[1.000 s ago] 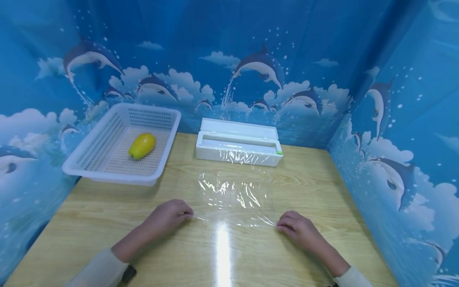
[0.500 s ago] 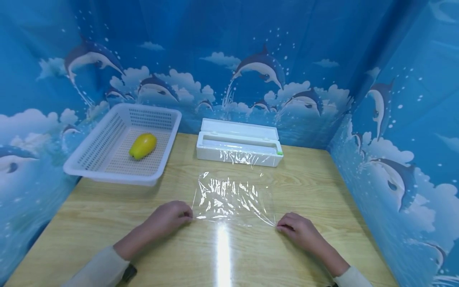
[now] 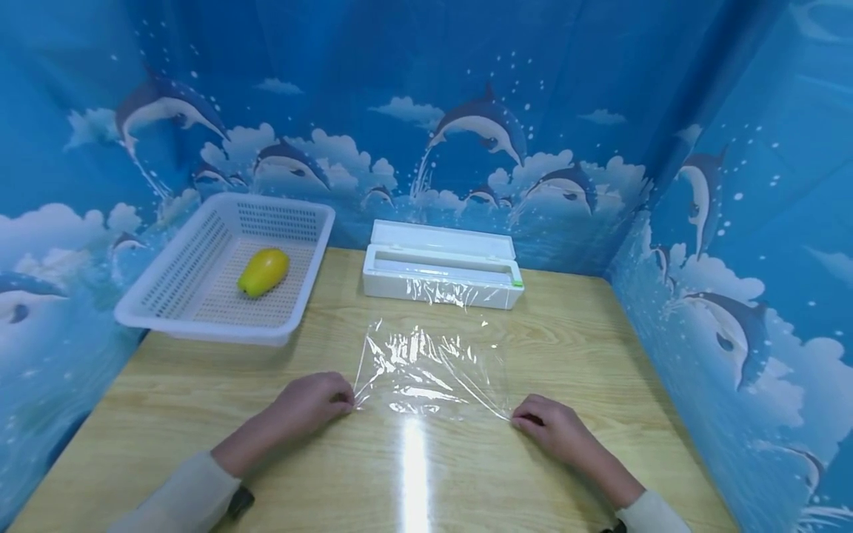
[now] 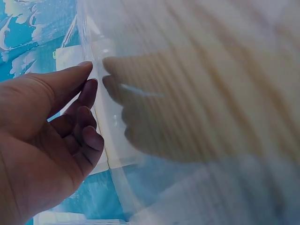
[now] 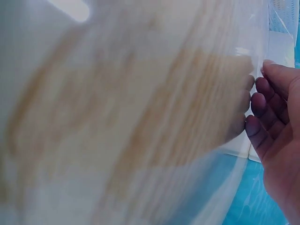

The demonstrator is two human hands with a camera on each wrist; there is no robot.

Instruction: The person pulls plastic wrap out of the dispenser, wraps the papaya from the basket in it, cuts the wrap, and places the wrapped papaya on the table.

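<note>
A sheet of clear plastic wrap (image 3: pixel 426 370) stretches over the wood table, from a long white dispenser box (image 3: pixel 443 286) toward me. Its near left corner is pinched by my left hand (image 3: pixel 312 403), thumb against the index finger. At the near right corner my right hand (image 3: pixel 548 423) pinches the film the same way, and creases run out from both grips. Both wrist views show my left hand (image 4: pixel 56 122) and right hand (image 5: pixel 281 117) low at the shiny table, fingertips together, other fingers curled. The film at the fingertips is hardly visible there.
A white perforated basket (image 3: pixel 293 326) stands at the left back of the wooden table (image 3: pixel 320 481), with a yellow papaya-like fruit (image 3: pixel 264 272) inside. The box's lid (image 3: pixel 443 238) stands up at the back. Blue dolphin-print curtains (image 3: pixel 413 96) enclose the table's back and sides.
The film near my left hand has become more creased and catches more light, its left edge now showing as a line to my fingers. Both hands stay almost in place.
</note>
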